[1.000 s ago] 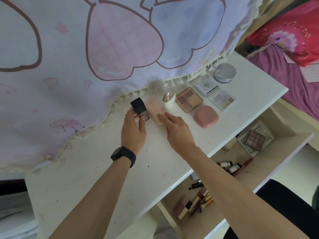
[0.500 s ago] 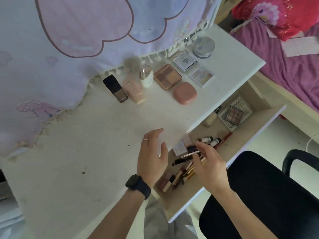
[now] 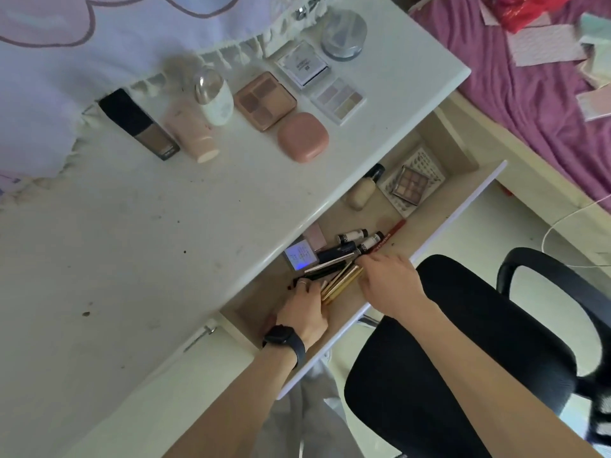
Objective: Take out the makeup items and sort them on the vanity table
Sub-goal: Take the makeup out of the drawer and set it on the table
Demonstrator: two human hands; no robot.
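Observation:
Both of my hands are down in the open drawer (image 3: 439, 223) under the white vanity table (image 3: 132, 246). My left hand (image 3: 304, 309) curls over the left end of a bundle of slim gold and black makeup sticks (image 3: 339, 280). My right hand (image 3: 390, 285) grips the bundle's right end, its fingertips hidden. On the table stand a line of items: a black-capped foundation bottle (image 3: 139, 127), a pink tube (image 3: 191, 133), a white bottle (image 3: 213, 97), a brown palette (image 3: 264, 100), a pink compact (image 3: 302, 137), a pale palette (image 3: 339, 99), a white square compact (image 3: 302, 66) and a round jar (image 3: 344, 34).
The drawer also holds a beige bottle (image 3: 360, 190), a small palette (image 3: 411, 185), small tubes (image 3: 352, 236), a red pencil (image 3: 390, 233) and a card (image 3: 299, 256). A black chair (image 3: 479, 325) stands by the drawer. A bed (image 3: 529, 77) lies to the right; a printed cloth (image 3: 99, 28) hangs over the table's back.
Both hands left the black bottle and pink tube on the table, came back over the table edge, and dropped into the drawer onto the bundle of sticks. My view tilted down.

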